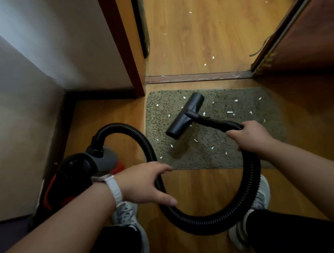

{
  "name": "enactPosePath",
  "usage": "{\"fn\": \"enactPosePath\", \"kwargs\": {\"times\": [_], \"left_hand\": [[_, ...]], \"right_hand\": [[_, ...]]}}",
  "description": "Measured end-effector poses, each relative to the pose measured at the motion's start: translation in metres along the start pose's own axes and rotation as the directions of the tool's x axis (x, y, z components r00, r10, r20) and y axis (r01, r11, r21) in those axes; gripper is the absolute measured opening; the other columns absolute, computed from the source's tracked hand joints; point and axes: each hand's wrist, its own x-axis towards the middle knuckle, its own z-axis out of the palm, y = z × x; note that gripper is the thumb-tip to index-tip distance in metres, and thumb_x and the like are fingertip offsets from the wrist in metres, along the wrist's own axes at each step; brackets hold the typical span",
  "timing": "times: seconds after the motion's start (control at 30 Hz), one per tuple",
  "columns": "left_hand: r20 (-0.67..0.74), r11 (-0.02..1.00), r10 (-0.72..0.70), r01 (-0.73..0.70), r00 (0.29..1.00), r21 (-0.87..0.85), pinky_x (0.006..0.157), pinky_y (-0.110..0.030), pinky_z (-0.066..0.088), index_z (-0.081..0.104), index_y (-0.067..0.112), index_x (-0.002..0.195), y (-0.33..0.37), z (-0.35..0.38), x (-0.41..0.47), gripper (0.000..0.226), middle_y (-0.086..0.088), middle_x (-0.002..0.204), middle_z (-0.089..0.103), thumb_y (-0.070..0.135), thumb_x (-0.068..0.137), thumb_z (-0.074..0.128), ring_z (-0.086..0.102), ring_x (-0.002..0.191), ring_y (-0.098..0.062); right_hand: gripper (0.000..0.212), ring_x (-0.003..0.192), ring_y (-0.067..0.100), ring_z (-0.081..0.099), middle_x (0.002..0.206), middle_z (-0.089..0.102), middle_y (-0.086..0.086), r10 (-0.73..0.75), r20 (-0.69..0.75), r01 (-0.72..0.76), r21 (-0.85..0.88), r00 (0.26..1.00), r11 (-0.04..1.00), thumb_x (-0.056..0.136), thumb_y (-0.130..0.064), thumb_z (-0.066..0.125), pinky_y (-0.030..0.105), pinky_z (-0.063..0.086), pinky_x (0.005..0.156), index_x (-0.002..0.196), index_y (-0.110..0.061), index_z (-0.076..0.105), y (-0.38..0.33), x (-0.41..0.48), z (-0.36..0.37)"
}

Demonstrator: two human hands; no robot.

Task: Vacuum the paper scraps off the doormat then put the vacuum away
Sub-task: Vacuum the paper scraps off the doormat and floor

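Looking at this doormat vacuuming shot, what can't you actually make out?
Head view only:
- Vacuum body: lower part hidden behind the left hand and its forearm.
- Right hand: fingers hidden, wrapped under the hose.
- Nozzle: whether it touches the doormat is unclear.

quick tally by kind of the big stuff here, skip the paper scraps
vacuum: 1
hose: 1
nozzle: 1
doormat: 1
hands: 2, left hand touching the hose, right hand gripping it
shoes: 2, left shoe, right shoe
watch: 1
total: 9
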Motion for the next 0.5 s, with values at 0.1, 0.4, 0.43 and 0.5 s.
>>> {"fn": "enactPosePath", "kwargs": {"times": [0.1,0.4,0.43,0.5], "left_hand": [[0.039,0.992,0.105,-0.107,0.994,0.062,0.112,-0.03,0.034,0.025,0.032,0.151,0.039,0.014,0.017,0.106,0.01,0.152,0.037,0.077,0.066,0.068,0.038,0.136,-0.014],[0.248,0.895,0.171,-0.045,0.953,-0.444,0.075,-0.04,0.057,0.058,0.019,0.099,0.099,0.036,0.027,0.028,0.0,0.09,0.063,0.026,0.08,0.076,0.065,0.079,-0.022],[0.228,0.893,0.176,-0.058,0.958,-0.446,0.066,-0.038,0.055,0.055,0.017,0.092,0.097,0.035,0.025,0.021,0.0,0.082,0.06,0.015,0.081,0.073,0.062,0.072,-0.022],[0.13,0.931,0.134,-0.08,0.982,-0.356,0.056,-0.03,0.05,0.051,0.024,0.081,0.086,0.023,0.02,0.024,0.003,0.072,0.057,0.011,0.079,0.07,0.058,0.062,-0.018]], "right_hand": [[0.022,0.056,0.029,0.064,0.07,0.064,0.015,0.028,0.006,-0.029,0.276,1.0,0.961,0.085,-0.023,0.069,0.036,0.053,0.056,0.091,-0.003,0.065,-0.015,-0.011,-0.005],[0.03,0.055,0.026,0.059,0.074,0.059,0.01,0.087,-0.105,-0.022,0.503,0.991,0.864,0.083,-0.021,0.072,0.03,0.05,0.051,0.104,-0.001,0.065,-0.027,-0.005,-0.042],[0.029,0.057,0.028,0.06,0.073,0.059,0.01,0.083,-0.139,-0.008,0.472,0.987,0.882,0.083,-0.022,0.072,0.033,0.052,0.053,0.102,-0.002,0.066,-0.022,-0.002,-0.045],[0.028,0.066,0.032,0.066,0.076,0.062,0.011,0.062,-0.189,0.011,0.363,0.98,0.932,0.082,-0.027,0.071,0.039,0.056,0.06,0.099,-0.005,0.066,-0.012,0.002,-0.051]]}}
